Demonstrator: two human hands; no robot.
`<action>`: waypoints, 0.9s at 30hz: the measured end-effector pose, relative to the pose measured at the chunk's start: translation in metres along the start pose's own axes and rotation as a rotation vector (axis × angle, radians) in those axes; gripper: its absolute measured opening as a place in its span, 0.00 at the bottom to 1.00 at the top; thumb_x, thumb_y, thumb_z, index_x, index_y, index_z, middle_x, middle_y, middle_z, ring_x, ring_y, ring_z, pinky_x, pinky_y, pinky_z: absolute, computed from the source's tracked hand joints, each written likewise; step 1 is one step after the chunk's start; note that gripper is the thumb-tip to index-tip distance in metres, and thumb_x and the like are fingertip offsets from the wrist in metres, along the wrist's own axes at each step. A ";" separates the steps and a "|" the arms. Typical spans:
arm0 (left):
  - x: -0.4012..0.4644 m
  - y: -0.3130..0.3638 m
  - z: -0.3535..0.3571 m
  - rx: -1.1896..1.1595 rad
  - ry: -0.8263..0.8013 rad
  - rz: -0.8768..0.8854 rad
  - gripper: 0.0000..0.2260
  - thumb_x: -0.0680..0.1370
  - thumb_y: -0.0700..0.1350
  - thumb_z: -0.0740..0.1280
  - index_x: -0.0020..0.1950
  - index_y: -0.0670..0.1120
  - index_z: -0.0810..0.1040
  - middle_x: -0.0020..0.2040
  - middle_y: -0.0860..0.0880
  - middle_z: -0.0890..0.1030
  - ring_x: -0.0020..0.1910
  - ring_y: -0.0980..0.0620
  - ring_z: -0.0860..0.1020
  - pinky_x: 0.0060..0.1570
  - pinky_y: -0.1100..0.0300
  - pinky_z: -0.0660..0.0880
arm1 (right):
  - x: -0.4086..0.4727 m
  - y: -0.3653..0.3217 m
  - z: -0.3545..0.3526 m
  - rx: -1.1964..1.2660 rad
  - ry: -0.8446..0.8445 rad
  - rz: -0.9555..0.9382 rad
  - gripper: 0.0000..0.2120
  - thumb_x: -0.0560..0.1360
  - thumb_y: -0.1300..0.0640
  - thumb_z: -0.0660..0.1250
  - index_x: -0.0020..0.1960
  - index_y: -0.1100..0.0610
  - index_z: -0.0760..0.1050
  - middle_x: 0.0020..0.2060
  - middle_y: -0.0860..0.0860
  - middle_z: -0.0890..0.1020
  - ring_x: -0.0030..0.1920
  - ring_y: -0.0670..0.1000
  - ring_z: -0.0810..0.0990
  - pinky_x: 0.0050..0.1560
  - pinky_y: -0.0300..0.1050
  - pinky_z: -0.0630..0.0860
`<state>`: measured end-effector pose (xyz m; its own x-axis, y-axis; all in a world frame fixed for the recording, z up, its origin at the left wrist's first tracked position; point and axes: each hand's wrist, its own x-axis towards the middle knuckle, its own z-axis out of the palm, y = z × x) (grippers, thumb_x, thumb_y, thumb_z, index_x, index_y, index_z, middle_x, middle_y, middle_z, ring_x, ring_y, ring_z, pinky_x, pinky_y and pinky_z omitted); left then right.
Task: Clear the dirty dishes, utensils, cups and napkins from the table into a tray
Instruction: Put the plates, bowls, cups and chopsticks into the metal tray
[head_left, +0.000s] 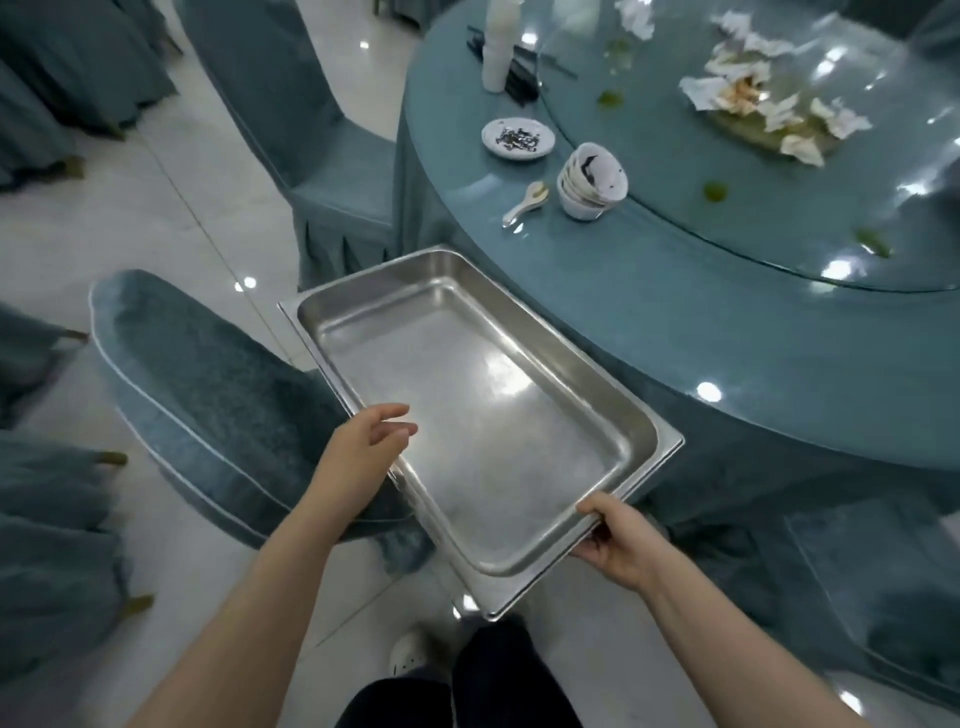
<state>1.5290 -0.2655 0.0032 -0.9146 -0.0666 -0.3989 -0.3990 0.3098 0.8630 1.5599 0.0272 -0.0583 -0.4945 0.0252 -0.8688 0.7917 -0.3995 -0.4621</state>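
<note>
A: Fingers (387, 423) of left hand (358, 452)?
B: Loosely spread, hovering over tray (467, 405) left rim, gripping nothing.
A: Right hand (615, 538)?
B: Curled on near corner rim, holding tray.
A: Room?
B: Tray overhangs chair (218, 395), far end by tabletop (727, 322) edge.
A: Dishes?
B: Saucer (518, 137), spoon (524, 202), stacked bowls (592, 182), napkins (753, 98) on tabletop, well apart from fingers.

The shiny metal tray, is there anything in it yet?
Empty. The tray's bare metal bottom shows only light reflections; the stacked bowls and spoon sit on the table.
</note>
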 end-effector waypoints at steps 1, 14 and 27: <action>0.000 0.006 0.001 -0.007 -0.003 0.019 0.12 0.79 0.42 0.63 0.59 0.56 0.74 0.52 0.58 0.82 0.54 0.58 0.79 0.54 0.61 0.72 | -0.007 -0.005 -0.008 -0.011 0.010 -0.016 0.07 0.72 0.69 0.60 0.47 0.63 0.75 0.28 0.56 0.81 0.28 0.54 0.82 0.30 0.49 0.80; 0.017 0.053 0.046 0.104 0.020 0.136 0.13 0.78 0.43 0.62 0.61 0.55 0.74 0.53 0.57 0.81 0.53 0.58 0.77 0.48 0.60 0.71 | -0.060 -0.077 -0.114 -0.196 0.118 -0.111 0.08 0.73 0.66 0.60 0.36 0.60 0.73 0.20 0.50 0.73 0.18 0.47 0.73 0.18 0.36 0.69; 0.042 0.092 0.194 0.284 0.272 -0.111 0.34 0.73 0.45 0.70 0.75 0.50 0.59 0.77 0.43 0.42 0.71 0.38 0.63 0.67 0.49 0.65 | -0.039 -0.179 -0.279 -0.314 0.116 -0.107 0.08 0.70 0.66 0.61 0.35 0.59 0.76 0.26 0.53 0.75 0.24 0.50 0.74 0.24 0.40 0.76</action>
<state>1.4671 -0.0560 0.0055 -0.8665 -0.3510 -0.3550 -0.4966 0.5335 0.6846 1.5375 0.3539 0.0090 -0.5510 0.1632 -0.8184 0.8181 -0.0878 -0.5684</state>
